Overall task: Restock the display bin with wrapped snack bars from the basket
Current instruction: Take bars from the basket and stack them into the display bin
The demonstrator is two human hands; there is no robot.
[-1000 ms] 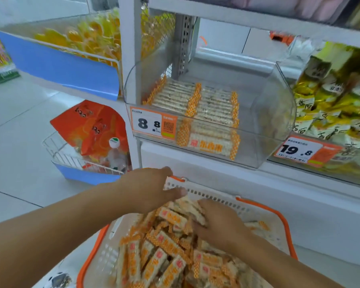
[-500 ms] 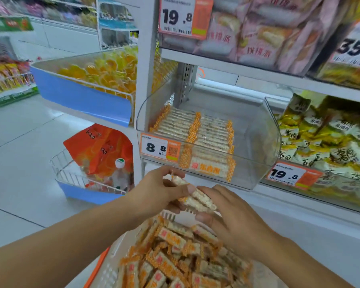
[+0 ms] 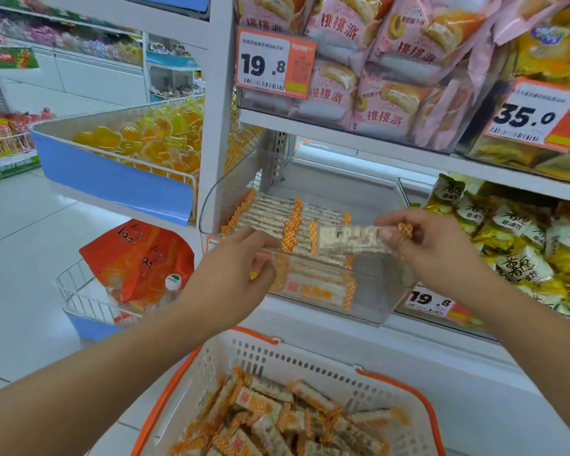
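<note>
Holding a small stack of snack bars (image 3: 352,240) at centre frame, right hand (image 3: 438,255) pinching one crimped end, left hand (image 3: 234,274) loosely curled, grip unclear. Probably handling as light, crinkly and slippery, so gripping across the middle over the bin (image 3: 375,291).

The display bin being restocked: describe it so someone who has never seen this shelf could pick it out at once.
On the white shelving, look at the level below the pink cake packs. The display bin is the clear plastic tub just right of the upright post, directly above the orange-rimmed basket. Unlike the yellow-bag bin beside it, it holds neat rows of pale bars with orange-checked ends.
</note>
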